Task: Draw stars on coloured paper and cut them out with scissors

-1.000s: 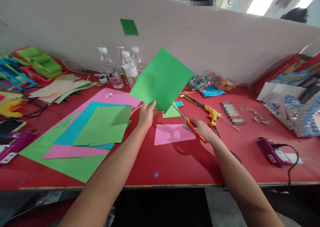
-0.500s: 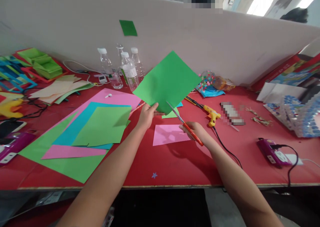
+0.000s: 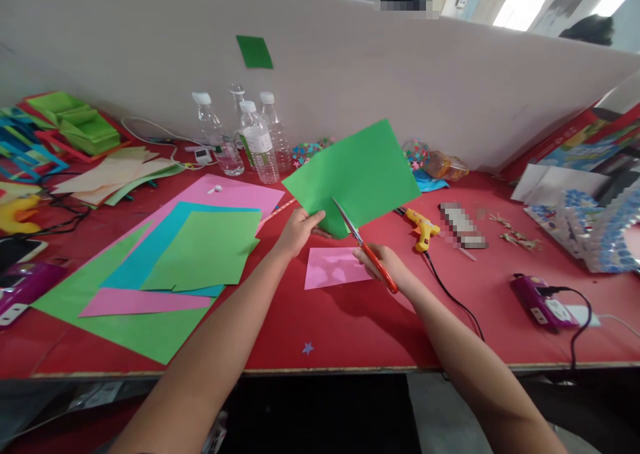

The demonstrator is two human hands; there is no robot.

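A sheet of green paper (image 3: 365,167) is held up above the table, its lower left edge pinched by my left hand (image 3: 301,231). My right hand (image 3: 383,265) grips red-handled scissors (image 3: 379,264), their blades pointing up and left across the lower part of the sheet. Whether the blades touch or cut the paper I cannot tell. Below both hands lies a pink paper piece (image 3: 333,267) on the red table (image 3: 360,334).
Stacked coloured sheets (image 3: 210,251) cover the left. Plastic bottles (image 3: 260,144) stand at the back by the partition (image 3: 150,54). On the right lie a yellow glue gun (image 3: 423,229) with its cord, a blurred-out phone-like item and a purple power strip (image 3: 540,302).
The green sheet has turned clockwise and shifted right, its top corner leaning rightward. My left hand moved slightly right with it, while my right hand and scissors shifted a little left.
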